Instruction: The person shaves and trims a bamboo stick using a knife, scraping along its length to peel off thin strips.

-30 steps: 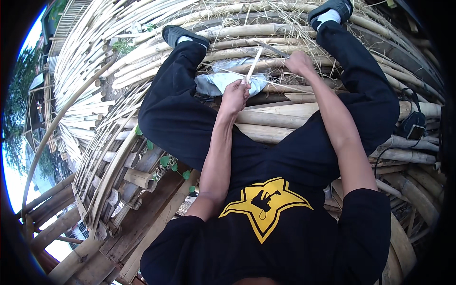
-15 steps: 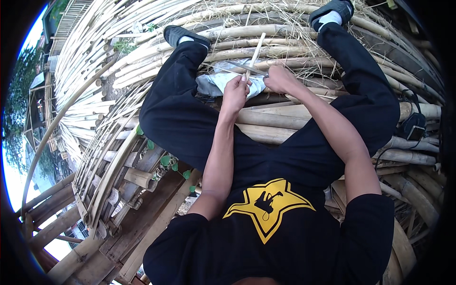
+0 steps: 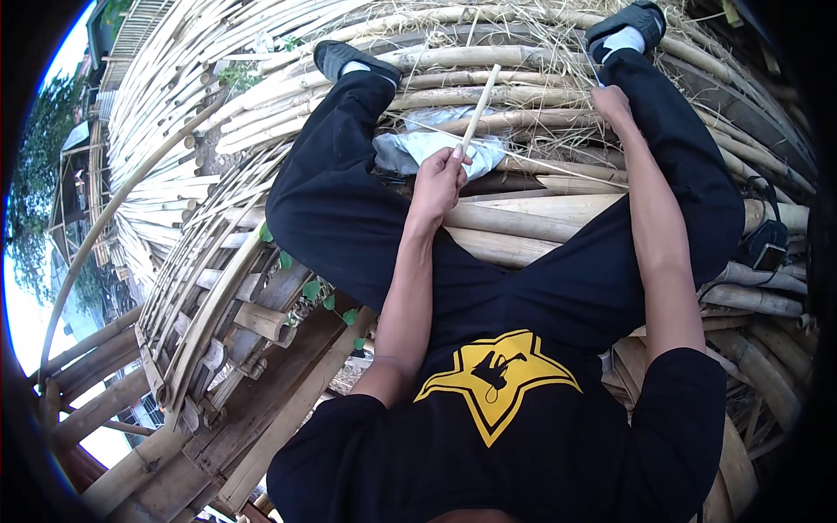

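Note:
Upright in my left hand [image 3: 438, 185] is a pale bamboo strip [image 3: 482, 103], its lower end pinched between thumb and fingers and its upper end pointing away from me. My right hand [image 3: 614, 106] is closed around a knife [image 3: 592, 63] near my right shin, well apart from the strip. Only a narrow edge of the blade shows; the handle is hidden in my fist. Below the strip a crumpled white plastic sheet [image 3: 401, 152] lies over the bamboo between my legs. A thin bamboo sliver [image 3: 558, 167] slants past my left hand toward my right thigh.
I sit on stacked bamboo poles [image 3: 514, 225], with shavings [image 3: 545, 70] scattered between my feet. More poles [image 3: 161, 131] spread out at the left. A small dark device on a cord [image 3: 767, 254] rests at the right. Green leaves [image 3: 312, 289] grow beside my left thigh.
My right hand has swung right and away from me with the knife, leaving the strip it was against. My left hand still holds the strip, nearly in place.

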Demonstrator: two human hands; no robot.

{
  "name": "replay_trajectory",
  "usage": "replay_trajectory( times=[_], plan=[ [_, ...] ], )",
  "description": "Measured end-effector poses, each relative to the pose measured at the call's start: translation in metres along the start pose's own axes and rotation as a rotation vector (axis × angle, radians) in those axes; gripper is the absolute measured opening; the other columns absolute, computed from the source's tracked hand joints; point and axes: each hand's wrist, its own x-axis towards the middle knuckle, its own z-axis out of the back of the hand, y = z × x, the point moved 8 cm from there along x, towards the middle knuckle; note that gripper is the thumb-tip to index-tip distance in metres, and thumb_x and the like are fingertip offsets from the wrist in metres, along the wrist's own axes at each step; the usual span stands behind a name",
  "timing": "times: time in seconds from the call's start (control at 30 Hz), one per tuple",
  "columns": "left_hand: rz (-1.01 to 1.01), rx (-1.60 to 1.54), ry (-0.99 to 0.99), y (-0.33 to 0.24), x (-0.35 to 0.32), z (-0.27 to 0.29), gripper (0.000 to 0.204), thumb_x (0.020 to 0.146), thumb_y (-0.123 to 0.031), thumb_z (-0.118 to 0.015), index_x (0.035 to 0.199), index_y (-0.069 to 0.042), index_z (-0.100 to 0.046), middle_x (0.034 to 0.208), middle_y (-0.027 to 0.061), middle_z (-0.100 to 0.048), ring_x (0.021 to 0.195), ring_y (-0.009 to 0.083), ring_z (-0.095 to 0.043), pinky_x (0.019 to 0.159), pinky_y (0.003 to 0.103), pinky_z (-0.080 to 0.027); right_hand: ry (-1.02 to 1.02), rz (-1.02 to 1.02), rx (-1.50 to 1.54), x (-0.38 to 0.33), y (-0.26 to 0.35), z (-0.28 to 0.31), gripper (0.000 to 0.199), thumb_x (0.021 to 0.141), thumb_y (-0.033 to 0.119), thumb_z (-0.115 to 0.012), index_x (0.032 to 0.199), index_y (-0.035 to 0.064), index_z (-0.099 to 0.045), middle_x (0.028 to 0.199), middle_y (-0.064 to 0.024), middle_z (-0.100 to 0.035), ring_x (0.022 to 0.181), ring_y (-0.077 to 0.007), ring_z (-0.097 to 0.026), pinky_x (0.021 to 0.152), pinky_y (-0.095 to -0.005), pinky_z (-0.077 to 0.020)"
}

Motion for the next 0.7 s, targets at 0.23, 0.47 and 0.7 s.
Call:
replay_trajectory(
  times=[0.23,0.47,0.7],
  plan=[
    [-0.058,0.102,-0.025,-0.002,0.007,0.004,0.027,0.1,-0.025,-0.042,0.09,-0.002,-0.055,0.054,-0.0061,-0.037,0.038,0.0018,-0.026,0.033,0.02,-0.021,0.375,0.483,-0.21,-0.148,0.13,-0.072,0.04,0.072,0.024,-0.052,0.086,-0.0113,-0.064,0.09,-0.032,-0.062,0.088,-0.0417,-0.063,0.081,-0.0442,-0.0488],
    [-0.163,0.282,-0.054,-0.002,0.009,0.0,0.026,0.098,-0.021,-0.045,0.092,-0.001,-0.059,0.055,-0.0057,-0.039,0.041,0.0018,-0.029,0.036,0.021,-0.022,0.333,0.469,-0.244,-0.159,0.123,-0.104,0.034,0.069,0.02,-0.053,0.08,-0.0091,-0.066,0.084,-0.0311,-0.063,0.082,-0.0419,-0.064,0.076,-0.0454,-0.0511],
    [-0.127,0.144,0.018,-0.015,-0.006,-0.001,0.021,0.098,-0.018,-0.047,0.094,-0.001,-0.058,0.057,-0.0056,-0.041,0.04,0.0009,-0.03,0.036,0.019,-0.022,0.084,0.124,-0.195,-0.034,0.034,-0.047,0.042,0.078,0.025,-0.05,0.102,-0.0051,-0.064,0.106,-0.0271,-0.062,0.103,-0.0384,-0.06,0.089,-0.0435,-0.0457]
  ],
)
